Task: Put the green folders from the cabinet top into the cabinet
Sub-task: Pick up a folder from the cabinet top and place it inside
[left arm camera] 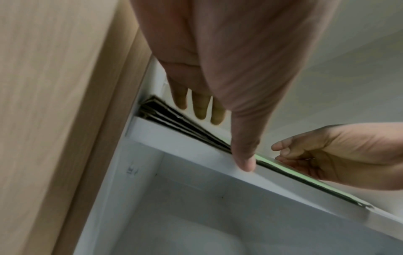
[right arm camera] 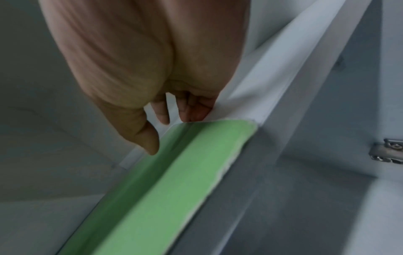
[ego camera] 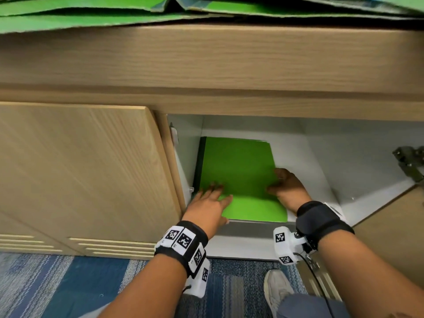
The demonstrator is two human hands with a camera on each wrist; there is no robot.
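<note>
A stack of green folders (ego camera: 238, 171) lies flat on the white shelf (ego camera: 305, 161) inside the open cabinet compartment, against its left wall. My left hand (ego camera: 211, 198) rests palm down on the stack's front left corner, fingers straight (left arm camera: 200, 110). My right hand (ego camera: 286, 187) is at the stack's right edge, fingers curled down beside it and thumb over the top cover (right arm camera: 174, 181). The left wrist view shows the stack's dark layered edges (left arm camera: 185, 124) and my right hand (left arm camera: 338, 155). More green folders (ego camera: 91, 12) lie on the cabinet top (ego camera: 206, 53).
A closed wooden door (ego camera: 80, 168) stands left of the compartment. The open door (ego camera: 394, 226) hangs at the right below a metal hinge (ego camera: 408, 164). The shelf is bare white to the right of the stack. My shoe (ego camera: 277, 292) is on blue carpet below.
</note>
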